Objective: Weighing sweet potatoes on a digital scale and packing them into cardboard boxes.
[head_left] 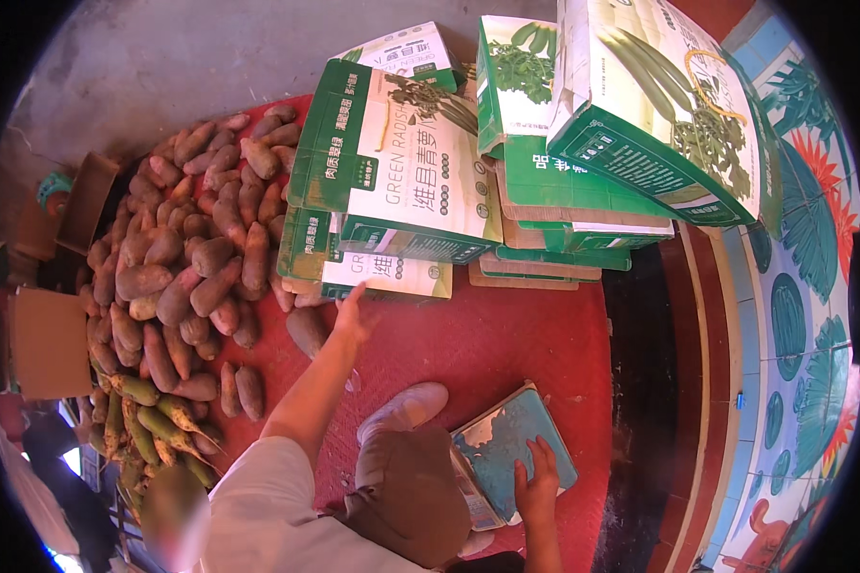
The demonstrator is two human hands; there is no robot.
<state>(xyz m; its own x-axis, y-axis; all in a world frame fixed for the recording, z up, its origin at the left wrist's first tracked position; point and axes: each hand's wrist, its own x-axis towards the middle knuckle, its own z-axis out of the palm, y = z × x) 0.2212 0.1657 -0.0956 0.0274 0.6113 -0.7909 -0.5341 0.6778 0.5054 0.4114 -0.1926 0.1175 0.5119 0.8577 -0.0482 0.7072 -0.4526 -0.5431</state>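
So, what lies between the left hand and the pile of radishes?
In the head view, one loose radish lies on the red mat between the left hand and the radish pile.

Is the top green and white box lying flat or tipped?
Tipped. The top box leans at a slant on the stack of boxes under it, one edge raised, not flat like the ones below.

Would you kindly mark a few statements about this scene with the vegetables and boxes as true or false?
1. The left hand reaches toward the reddish root lying apart from the pile. True.
2. The right hand holds a knife. False: it rests flat on the blue scale.
3. The green-and-white boxes are stacked on the red mat. True.
4. The pile of roots lies right of the boxes. False: it lies to their left.
5. The scale's platform is bright yellow. False: it is worn blue.
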